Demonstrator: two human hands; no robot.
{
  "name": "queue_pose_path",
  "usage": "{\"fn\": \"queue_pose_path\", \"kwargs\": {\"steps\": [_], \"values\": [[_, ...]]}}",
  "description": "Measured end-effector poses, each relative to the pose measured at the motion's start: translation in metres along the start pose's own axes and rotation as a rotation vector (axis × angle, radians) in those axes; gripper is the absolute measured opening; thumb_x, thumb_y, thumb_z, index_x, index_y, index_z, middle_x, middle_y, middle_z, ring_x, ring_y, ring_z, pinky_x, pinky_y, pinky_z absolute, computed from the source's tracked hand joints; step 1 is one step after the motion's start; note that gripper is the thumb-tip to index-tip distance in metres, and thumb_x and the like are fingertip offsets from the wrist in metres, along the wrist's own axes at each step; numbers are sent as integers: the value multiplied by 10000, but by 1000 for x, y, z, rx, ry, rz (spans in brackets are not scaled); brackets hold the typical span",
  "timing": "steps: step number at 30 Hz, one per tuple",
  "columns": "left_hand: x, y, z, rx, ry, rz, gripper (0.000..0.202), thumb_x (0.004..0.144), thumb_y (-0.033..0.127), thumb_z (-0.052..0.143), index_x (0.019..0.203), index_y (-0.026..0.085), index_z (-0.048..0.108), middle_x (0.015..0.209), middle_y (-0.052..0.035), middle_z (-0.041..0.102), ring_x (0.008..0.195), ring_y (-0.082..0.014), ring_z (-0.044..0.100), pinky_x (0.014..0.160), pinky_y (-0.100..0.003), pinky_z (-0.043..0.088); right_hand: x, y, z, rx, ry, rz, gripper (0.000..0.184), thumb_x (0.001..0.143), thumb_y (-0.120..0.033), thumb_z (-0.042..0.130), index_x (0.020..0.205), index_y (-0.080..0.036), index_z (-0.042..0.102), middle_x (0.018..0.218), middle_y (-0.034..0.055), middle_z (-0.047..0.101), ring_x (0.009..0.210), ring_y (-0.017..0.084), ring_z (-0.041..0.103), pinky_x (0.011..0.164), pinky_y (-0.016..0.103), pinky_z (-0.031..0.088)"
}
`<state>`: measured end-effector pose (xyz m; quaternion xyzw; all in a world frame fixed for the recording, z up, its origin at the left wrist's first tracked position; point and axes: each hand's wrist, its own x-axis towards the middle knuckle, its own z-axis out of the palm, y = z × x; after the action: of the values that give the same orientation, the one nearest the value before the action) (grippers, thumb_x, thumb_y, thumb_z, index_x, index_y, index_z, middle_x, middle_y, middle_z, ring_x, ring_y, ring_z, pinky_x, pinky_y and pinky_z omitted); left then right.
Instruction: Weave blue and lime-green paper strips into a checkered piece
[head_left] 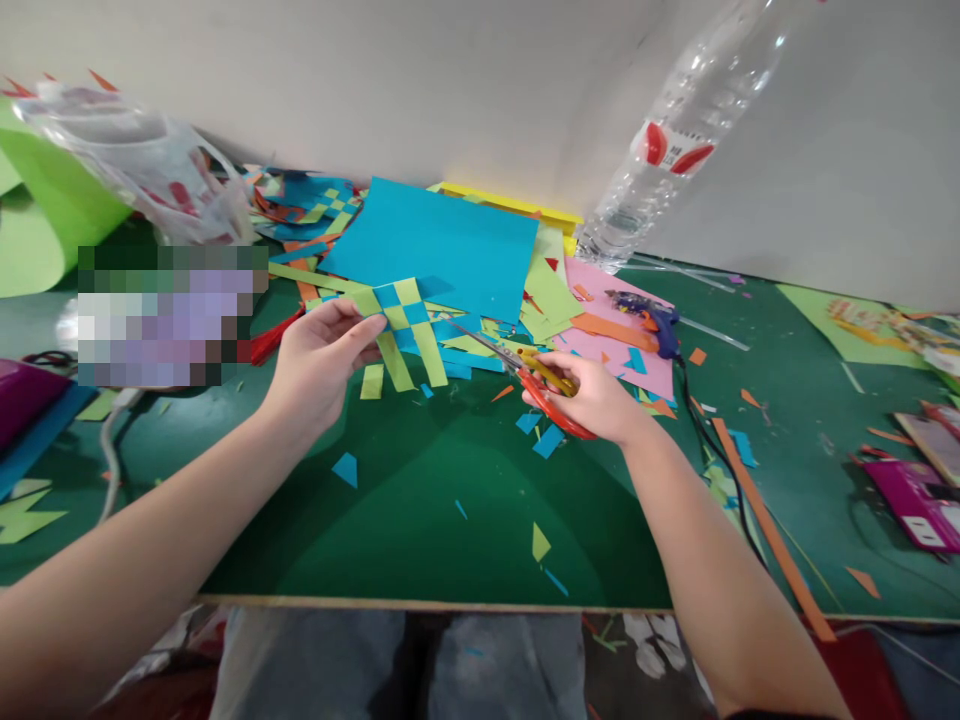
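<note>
Between the thumb and fingers of my left hand (319, 350) is a woven paper piece (405, 318), a checker of blue and light green strips with two green ends hanging down. My right hand (581, 395) grips a pair of scissors (551, 400) with red and yellow handles. The scissor blades point left toward the woven piece, slightly parted from it as far as I can see. Behind both hands lies a large blue paper sheet (442, 240). Small blue paper scraps (549, 441) lie on the table below the scissors.
A glue gun (652, 322) rests on pink paper (622, 365), its black cord trailing right. A clear plastic bottle (675, 140) stands against the wall. At left are a bag-lined container (142, 150) and a blurred-out device (180, 320). Scraps litter the green table (450, 560).
</note>
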<state>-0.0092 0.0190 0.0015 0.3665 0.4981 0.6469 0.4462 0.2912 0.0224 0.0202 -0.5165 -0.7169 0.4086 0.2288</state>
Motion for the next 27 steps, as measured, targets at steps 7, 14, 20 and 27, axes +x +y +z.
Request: {"fn": "queue_pose_path", "kwargs": {"steps": [7, 14, 20, 27], "values": [[0, 0, 1, -17, -7, 14, 204, 680, 187, 822, 743, 169, 629, 733, 15, 635, 618, -80, 598, 566, -186, 540, 0, -4, 0, -103, 23, -8, 561, 762, -430, 713, 1241, -148, 641, 1160, 132, 687, 978, 279, 668, 852, 479, 566], [0, -1, 1, -14, -12, -16, 216, 677, 179, 826, 732, 177, 617, 697, 29, 609, 591, -73, 579, 559, -181, 543, 0, -1, 2, 48, -2, -2, 499, 757, -461, 715, 1156, -167, 655, 1185, 133, 705, 1044, 297, 688, 906, 506, 567], [-1, 1, 2, -6, -1, -21, 205, 686, 165, 819, 713, 178, 616, 677, 30, 604, 592, -79, 581, 564, -191, 542, 0, -1, 0, 23, 12, 1, 365, 744, -369, 740, 1059, -191, 690, 1065, 99, 754, 993, 287, 722, 906, 497, 577], [1, -1, 1, 9, 17, 12, 199, 684, 198, 817, 732, 178, 624, 752, 0, 665, 667, -118, 637, 600, -232, 548, 0, 2, 0, 28, 49, 34, 377, 761, -336, 721, 1108, -201, 662, 1108, 99, 746, 999, 282, 725, 934, 494, 576]]}}
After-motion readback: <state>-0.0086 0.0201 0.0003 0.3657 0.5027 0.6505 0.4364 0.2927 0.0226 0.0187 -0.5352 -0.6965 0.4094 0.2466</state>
